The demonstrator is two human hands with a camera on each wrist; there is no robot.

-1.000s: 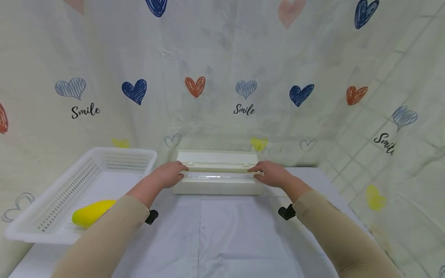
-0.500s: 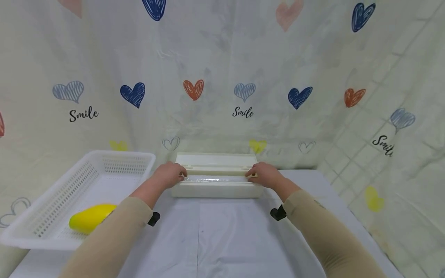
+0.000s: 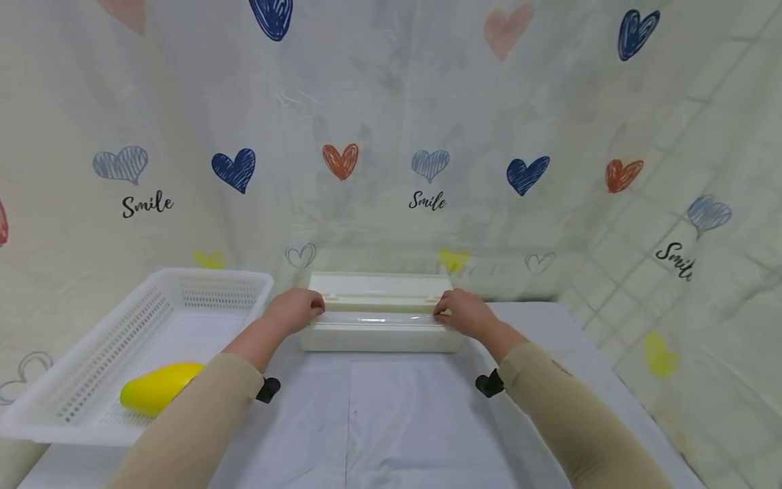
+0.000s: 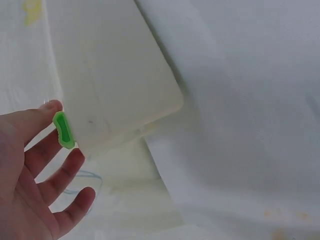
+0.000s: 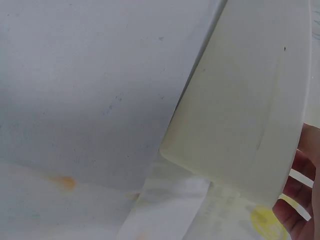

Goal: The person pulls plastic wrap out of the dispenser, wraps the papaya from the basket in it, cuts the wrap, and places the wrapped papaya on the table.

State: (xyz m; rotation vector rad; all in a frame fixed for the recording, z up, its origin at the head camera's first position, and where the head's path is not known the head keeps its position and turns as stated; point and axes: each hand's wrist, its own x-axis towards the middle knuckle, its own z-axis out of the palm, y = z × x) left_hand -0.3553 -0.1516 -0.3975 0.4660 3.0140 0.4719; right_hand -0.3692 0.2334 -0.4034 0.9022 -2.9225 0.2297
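Observation:
A long cream-white cling film box (image 3: 379, 338) stands at the back middle of the table, its lid (image 3: 379, 282) raised. Shiny clear cling film (image 3: 373, 318) spans the opening between both hands. At the left end, my left hand (image 3: 292, 311) pinches the film's edge with thumb and index finger. A bright green piece (image 4: 64, 131) shows beside these fingers at the box's edge, the other fingers spread below. My right hand (image 3: 467, 312) pinches the film at the right end; in the right wrist view the box wall hides its fingertips.
A white perforated basket (image 3: 91, 353) stands left of the box, holding a yellow mango-like fruit (image 3: 160, 388). Behind hangs a heart-printed sheet (image 3: 379, 224). The table cloth (image 3: 391, 421) is white with a centre crease.
Both hands' fingers have drawn in from the lid's edge to the film and curled tighter. The right hand moved slightly left. The film between them looks smoother. The view has tilted slightly up.

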